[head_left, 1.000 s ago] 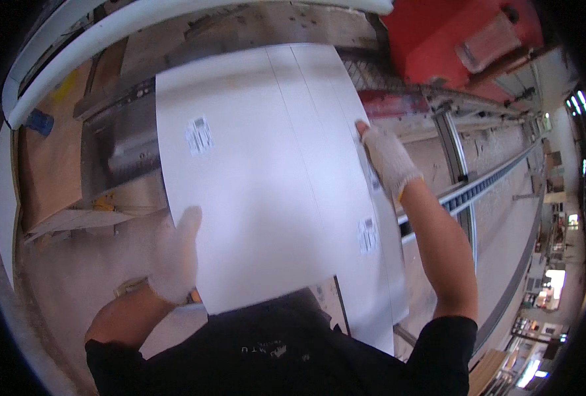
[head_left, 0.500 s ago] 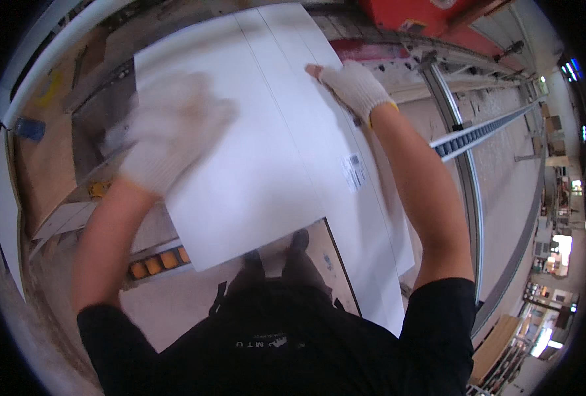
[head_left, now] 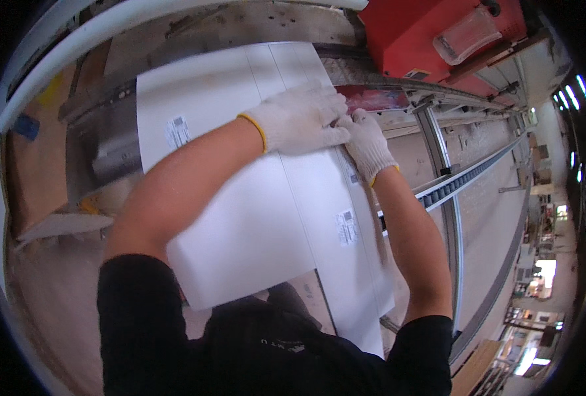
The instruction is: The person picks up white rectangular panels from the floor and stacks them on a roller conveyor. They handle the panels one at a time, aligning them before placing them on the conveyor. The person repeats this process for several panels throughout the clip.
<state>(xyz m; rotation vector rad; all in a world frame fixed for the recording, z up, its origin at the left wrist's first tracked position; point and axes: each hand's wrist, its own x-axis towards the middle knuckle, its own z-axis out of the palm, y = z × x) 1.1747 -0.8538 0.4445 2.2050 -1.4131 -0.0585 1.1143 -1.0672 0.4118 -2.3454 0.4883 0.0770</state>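
Observation:
White flat panels [head_left: 233, 224] lie side by side in front of me, with thin seams between them. My left hand [head_left: 306, 122], in a white knitted glove with a yellow cuff, lies across the panels, fingers stretched to the right. Its fingertips meet my right hand [head_left: 370, 145], gloved alike, at the right edge of the narrower white panel [head_left: 329, 218]. The right fingers are bent together; whatever they hold, if anything, is hidden. A printed label [head_left: 178, 132] is stuck on the wide panel, and another label [head_left: 347, 228] on the narrow one.
A red machine housing [head_left: 412, 39] stands at the far right, beside a metal rail [head_left: 435, 142]. A cable chain [head_left: 468, 175] runs off to the right. White pipes [head_left: 101, 39] curve along the far left, above a brown board [head_left: 42, 158].
My left hand has swept right across the panels to meet the right hand. The right hand has come slightly nearer along the edge. The label on the wide panel is now uncovered.

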